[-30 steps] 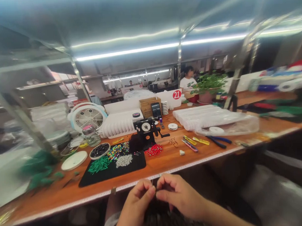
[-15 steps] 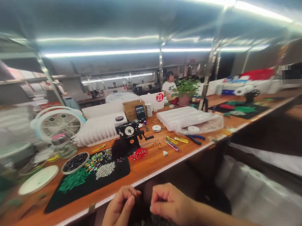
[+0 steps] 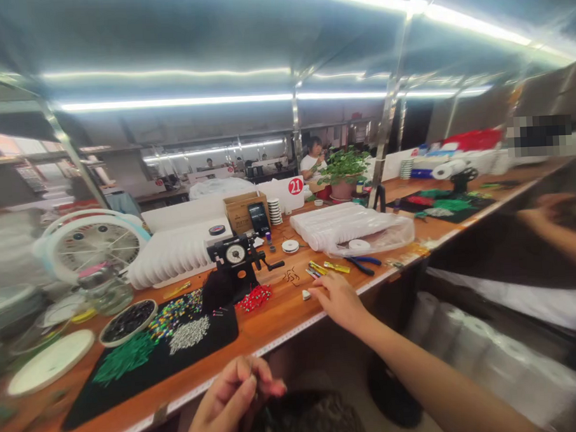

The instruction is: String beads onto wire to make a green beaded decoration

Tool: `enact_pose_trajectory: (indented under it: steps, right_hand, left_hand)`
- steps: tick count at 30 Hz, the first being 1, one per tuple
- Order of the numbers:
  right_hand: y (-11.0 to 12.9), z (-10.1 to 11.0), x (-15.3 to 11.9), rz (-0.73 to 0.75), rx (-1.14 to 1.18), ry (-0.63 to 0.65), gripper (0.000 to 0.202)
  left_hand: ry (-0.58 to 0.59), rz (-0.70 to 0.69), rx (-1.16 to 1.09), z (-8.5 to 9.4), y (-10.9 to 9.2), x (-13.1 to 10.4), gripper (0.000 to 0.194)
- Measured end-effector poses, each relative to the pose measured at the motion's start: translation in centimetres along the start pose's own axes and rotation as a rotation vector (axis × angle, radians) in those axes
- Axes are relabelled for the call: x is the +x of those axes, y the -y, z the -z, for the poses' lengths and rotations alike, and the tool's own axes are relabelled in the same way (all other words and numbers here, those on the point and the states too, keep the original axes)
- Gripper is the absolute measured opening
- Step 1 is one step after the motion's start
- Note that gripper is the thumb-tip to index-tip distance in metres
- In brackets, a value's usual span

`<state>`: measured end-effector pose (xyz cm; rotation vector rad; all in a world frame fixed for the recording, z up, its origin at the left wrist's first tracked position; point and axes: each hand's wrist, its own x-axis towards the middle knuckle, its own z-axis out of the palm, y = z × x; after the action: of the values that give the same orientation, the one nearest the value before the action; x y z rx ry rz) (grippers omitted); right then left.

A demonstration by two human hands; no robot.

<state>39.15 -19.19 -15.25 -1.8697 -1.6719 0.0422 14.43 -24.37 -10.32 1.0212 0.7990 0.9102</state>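
Left hand (image 3: 236, 396), bottom centre, pinches tiny item (image 3: 253, 373), unidentifiable. Right hand (image 3: 338, 300), fingers parted by slim tool (image 3: 313, 273), just right of centre: probably light, stiff; grip mid-handle.

Both hands bare: left hand (image 3: 231, 397), right hand (image 3: 338, 300). Right forearm (image 3: 413, 363) also bare, wrist to edge of view, smooth outline, tapering toward the wrist. Left thumb (image 3: 241, 399) shows its nail; finer detail too soft to read. Dark, mottled, rough-textured patch (image 3: 316, 422) at bottom centre, can't tell if clothing or hair.
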Motion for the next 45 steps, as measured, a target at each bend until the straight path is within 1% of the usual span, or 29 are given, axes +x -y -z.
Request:
enact_pose_trajectory:
  steps: [2, 3, 6, 9, 11, 13, 15, 17, 18, 19, 21, 22, 23, 24, 25, 29, 33, 39, 45]
  right_hand:
    - [-1.5, -0.7, 2.5, -0.052, -0.125, -0.036, 0.019]
    - [-2.0, -1.2, 3.4, -0.06, -0.146, -0.033, 0.018]
    - [-2.7, -2.8, 4.6, -0.055, -0.2, -0.025, 0.021]
    - [-2.9, -3.5, 4.5, -0.042, -0.192, -0.037, 0.027]
    - [-2.8, -3.4, 4.0, -0.038, -0.156, -0.062, 0.027]
    - [-2.3, -3.0, 3.0, -0.027, -0.089, -0.09, 0.027]
    - [-1.3, -2.6, 1.5, 0.0, -0.012, -0.106, 0.028]
    - [0.1, -2.0, -0.5, 0.022, 0.133, -0.095, 0.03]
    - [0.9, -1.7, -1.5, 0.019, 0.262, -0.068, 0.033]
    - [1.7, -1.3, -2.3, -0.008, 0.475, -0.01, 0.036]
    - [3.2, -0.7, -3.6, -0.107, 0.893, 0.182, 0.043]
    - [3.8, -0.4, -4.0, -0.166, 1.057, 0.279, 0.048]
    - [4.4, -0.2, -4.2, -0.218, 1.158, 0.359, 0.052]
    - [4.7, 0.0, -4.2, -0.259, 1.218, 0.411, 0.056]
    - [5.0, 0.0, -4.1, -0.29, 1.248, 0.437, 0.058]
    - [5.1, -0.6, -3.1, -0.331, 1.247, 0.45, 0.058]
    - [4.7, -1.6, -2.3, -0.296, 1.221, 0.415, 0.056]
    - [3.9, -2.8, -1.3, -0.293, 1.212, 0.339, 0.052]
    - [2.6, -3.9, 0.1, -0.266, 1.155, 0.232, 0.055]
  left_hand:
    - [-0.056, 0.081, -0.072, -0.3, -0.2, 0.7, 0.029]
    - [-0.076, 0.1, -0.086, -0.4, -0.3, 1.2, 0.03]
    - [-0.116, 0.067, -0.125, -0.7, -0.3, 2.4, 0.03]
    - [-0.168, 0.021, -0.212, -0.9, -0.2, 3.4, 0.027]
    - [-0.208, 0.036, -0.275, -1.1, -0.1, 3.9, 0.023]
    - [-0.238, 0.057, -0.315, -1.1, 0.0, 4.5, 0.017]
    - [-0.265, 0.056, -0.34, -1.1, 0.2, 5.3, 0.017]
    - [-0.273, 0.035, -0.343, -1.0, 0.3, 6.2, 0.018]
    - [-0.269, 0.018, -0.335, -1.0, 0.5, 6.7, 0.019]
    - [-0.256, 0.0, -0.32, -1.0, 0.6, 7.2, 0.018]
    - [-0.207, -0.033, -0.281, -1.3, 0.7, 7.9, 0.018]
    - [-0.18, -0.049, -0.263, -1.4, 0.8, 8.3, 0.019]
    - [-0.155, -0.063, -0.247, -1.6, 0.9, 8.5, 0.02]
    - [-0.135, -0.079, -0.232, -1.8, 0.9, 8.7, 0.022]
    - [-0.119, -0.094, -0.22, -2.0, 0.9, 8.9, 0.022]
    - [-0.061, -0.126, -0.17, -2.7, 0.8, 9.4, 0.028]
    - [-0.007, -0.129, -0.145, -3.2, 0.8, 10.0, 0.031]
    - [-0.015, -0.115, -0.139, -3.8, 0.8, 11.3, 0.03]
    - [-0.004, -0.139, -0.141, -4.3, 1.5, 13.3, 0.029]
